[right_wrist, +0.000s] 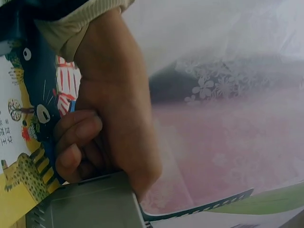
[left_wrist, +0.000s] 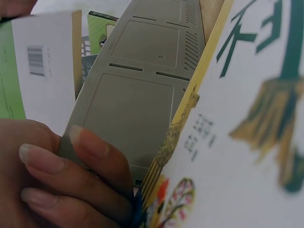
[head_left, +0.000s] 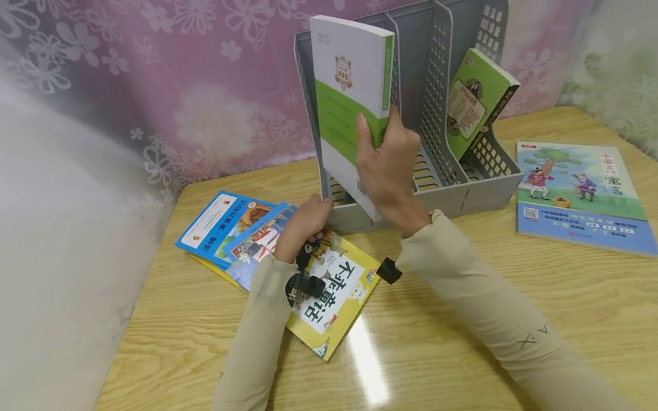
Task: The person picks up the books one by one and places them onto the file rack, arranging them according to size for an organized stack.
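My right hand (head_left: 390, 168) grips a thick white-and-green book (head_left: 341, 97) by its spine edge. The book stands nearly upright over the leftmost compartment of a grey book rack (head_left: 452, 200), its lower end near the front wall. At the rack's front left corner, my left hand (head_left: 305, 222) holds the rim, thumb over the edge and fingers (left_wrist: 90, 145) curled against the front wall. Just below that hand lies a yellow children's book (head_left: 352, 319), partly covered by the wrist and its camera. The right wrist view shows the left hand (right_wrist: 116, 109) at the rack corner.
A blue book (head_left: 205, 228) and another picture book (head_left: 257, 248) overlap the yellow one on the wooden table (head_left: 169, 337). A green book (head_left: 475, 103) leans in the rack's rightmost compartment. Right of the rack lies a picture book (head_left: 581, 197). A floral curtain (head_left: 216, 85) hangs behind.
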A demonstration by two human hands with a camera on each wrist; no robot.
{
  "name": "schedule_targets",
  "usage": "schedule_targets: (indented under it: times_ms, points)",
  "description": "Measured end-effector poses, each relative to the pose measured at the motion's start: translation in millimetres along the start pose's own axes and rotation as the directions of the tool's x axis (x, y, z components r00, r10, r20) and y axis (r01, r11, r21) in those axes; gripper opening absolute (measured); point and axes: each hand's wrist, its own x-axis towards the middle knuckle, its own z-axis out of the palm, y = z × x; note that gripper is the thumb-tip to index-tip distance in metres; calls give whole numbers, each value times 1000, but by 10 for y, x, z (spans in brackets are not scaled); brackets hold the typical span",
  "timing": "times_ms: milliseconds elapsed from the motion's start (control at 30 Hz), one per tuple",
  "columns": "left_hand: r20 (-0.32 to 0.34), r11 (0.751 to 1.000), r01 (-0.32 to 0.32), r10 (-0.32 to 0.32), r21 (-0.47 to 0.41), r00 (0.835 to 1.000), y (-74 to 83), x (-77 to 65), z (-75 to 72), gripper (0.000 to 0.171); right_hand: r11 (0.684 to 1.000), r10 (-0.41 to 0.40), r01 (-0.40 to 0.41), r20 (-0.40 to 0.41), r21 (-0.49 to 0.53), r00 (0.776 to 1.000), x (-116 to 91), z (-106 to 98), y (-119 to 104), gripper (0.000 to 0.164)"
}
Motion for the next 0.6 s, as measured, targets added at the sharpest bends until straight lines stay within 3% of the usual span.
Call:
schedule_targets:
  times_ms: [233, 433, 600]
  points:
    - [8, 1000, 26, -26, 0, 1000, 18, -13, -16, 40, 999, 33, -33, -30, -14, 999, -21, 167, 81, 28]
    - [9, 999, 35, -35, 10, 999, 6, -18, -19, 41, 991, 92, -96, -41, -97, 995, -6, 301, 106, 33]
    - [16, 1000, 30, -30, 8, 999, 8, -21, -9, 39, 989, 131, -133, -23, -68, 991, 16, 378, 110, 35]
